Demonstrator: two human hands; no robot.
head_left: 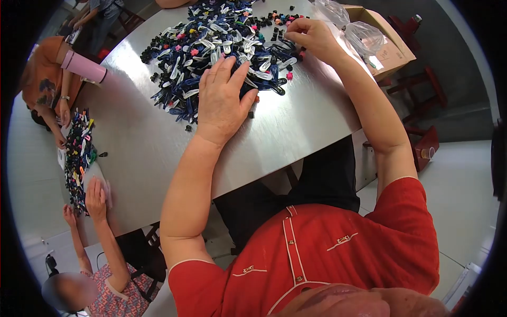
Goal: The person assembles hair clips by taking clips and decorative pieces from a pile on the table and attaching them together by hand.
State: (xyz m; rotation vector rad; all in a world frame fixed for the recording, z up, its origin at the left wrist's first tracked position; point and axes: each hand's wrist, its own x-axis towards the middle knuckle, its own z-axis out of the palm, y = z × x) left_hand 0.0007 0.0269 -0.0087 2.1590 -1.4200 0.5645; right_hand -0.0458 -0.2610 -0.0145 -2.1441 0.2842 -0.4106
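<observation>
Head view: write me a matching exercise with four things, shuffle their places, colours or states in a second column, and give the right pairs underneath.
Column one
1. Left hand
2. Tumbler
3. Right hand
4. Box

Column two
A. Brown
B. At the picture-right side of the clips, fingers curled
C. Pink
D. Laid over the near part of the clips

Pairs
1-D, 2-C, 3-B, 4-A

shiny metal tabletop (285, 129), glossy hair clips (211, 45) (kinda enamel-looking tbh), crinkly plastic bag (364, 38), matt cardboard box (395, 61), cloth shirt (322, 248)
</observation>
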